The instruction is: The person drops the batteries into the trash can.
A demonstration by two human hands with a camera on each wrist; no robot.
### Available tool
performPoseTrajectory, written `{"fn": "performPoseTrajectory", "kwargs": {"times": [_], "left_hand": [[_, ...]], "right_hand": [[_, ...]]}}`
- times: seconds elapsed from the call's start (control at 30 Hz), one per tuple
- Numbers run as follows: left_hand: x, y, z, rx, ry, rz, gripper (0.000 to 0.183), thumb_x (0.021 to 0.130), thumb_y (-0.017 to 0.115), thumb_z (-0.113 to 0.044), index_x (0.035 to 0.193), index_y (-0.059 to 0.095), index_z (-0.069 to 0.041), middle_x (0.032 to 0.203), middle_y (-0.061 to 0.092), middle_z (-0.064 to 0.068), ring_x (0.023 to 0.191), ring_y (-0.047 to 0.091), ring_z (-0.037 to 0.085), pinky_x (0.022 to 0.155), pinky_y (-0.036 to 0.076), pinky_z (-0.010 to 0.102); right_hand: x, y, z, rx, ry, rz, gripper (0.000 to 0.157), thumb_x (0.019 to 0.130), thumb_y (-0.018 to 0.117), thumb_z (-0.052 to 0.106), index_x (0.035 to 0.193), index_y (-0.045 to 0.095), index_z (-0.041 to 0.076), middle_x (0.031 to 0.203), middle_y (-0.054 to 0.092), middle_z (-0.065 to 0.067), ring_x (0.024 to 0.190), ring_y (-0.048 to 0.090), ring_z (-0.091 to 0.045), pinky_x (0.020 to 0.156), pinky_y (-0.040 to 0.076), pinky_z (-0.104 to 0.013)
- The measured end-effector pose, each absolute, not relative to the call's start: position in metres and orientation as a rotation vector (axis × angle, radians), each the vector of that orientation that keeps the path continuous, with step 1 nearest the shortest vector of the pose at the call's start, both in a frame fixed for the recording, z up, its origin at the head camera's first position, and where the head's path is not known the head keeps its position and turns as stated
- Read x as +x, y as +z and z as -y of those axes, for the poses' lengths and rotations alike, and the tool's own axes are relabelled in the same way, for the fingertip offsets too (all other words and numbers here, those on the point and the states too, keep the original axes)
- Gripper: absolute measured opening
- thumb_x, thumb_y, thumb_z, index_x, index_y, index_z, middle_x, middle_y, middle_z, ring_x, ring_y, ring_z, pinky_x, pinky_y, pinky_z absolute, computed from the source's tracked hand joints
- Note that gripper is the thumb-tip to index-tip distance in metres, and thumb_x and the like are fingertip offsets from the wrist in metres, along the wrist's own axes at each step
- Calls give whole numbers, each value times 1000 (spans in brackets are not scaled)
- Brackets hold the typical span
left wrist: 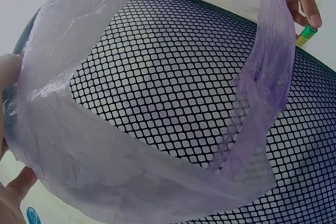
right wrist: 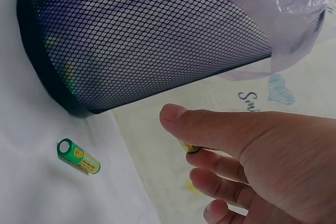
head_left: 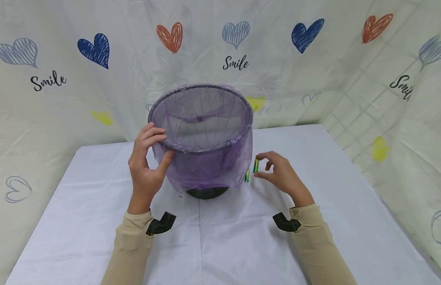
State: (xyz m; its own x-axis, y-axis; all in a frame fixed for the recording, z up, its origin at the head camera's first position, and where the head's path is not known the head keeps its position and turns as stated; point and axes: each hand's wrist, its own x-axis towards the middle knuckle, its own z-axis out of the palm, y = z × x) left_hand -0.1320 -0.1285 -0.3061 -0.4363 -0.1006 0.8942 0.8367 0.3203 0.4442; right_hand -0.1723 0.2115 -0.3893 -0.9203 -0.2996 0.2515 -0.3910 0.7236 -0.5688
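Note:
A black mesh wastebasket [head_left: 200, 86] stands on the table, lined with a thin purple plastic bag [head_left: 202, 170] folded over its rim. My left hand [head_left: 145, 170] grips the left side of the rim through the bag. Right of the basket, my right hand [head_left: 282, 176] pinches a green and yellow battery [head_left: 256, 165] between thumb and fingers. In the right wrist view the thumb hides most of this battery [right wrist: 190, 148]. A second battery [right wrist: 79, 157] lies on the table beside the basket's base, under the held one in the head view [head_left: 247, 175].
A white cloth covers the table [head_left: 234, 245]. Behind and at the sides hangs a pale curtain [head_left: 202, 59] printed with hearts and writing. A small dark speck [head_left: 180, 196] lies on the cloth left of the basket's base.

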Motion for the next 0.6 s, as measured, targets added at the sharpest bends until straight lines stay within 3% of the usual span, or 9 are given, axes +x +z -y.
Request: {"fn": "performPoseTrajectory", "kwargs": {"times": [0.43, 0.6], "left_hand": [[-132, -305, 128, -680, -1264, 1654, 44, 90, 67, -27, 101, 59, 15, 107, 60, 32, 131, 49, 29, 118, 35, 49], [-132, -306, 129, -681, -1255, 1657, 44, 91, 66, -27, 102, 60, 15, 108, 60, 32, 128, 48, 42, 118, 35, 50]], "right_hand": [[-168, -380, -210, 557, 978, 2706, 52, 78, 81, 18, 125, 61, 7, 119, 64, -7, 81, 58, -16, 65, 47, -27], [-167, -378, -210, 570, 964, 2664, 51, 78, 81, 18, 124, 61, 8, 119, 64, -7, 80, 58, -16, 64, 49, -28]]}}
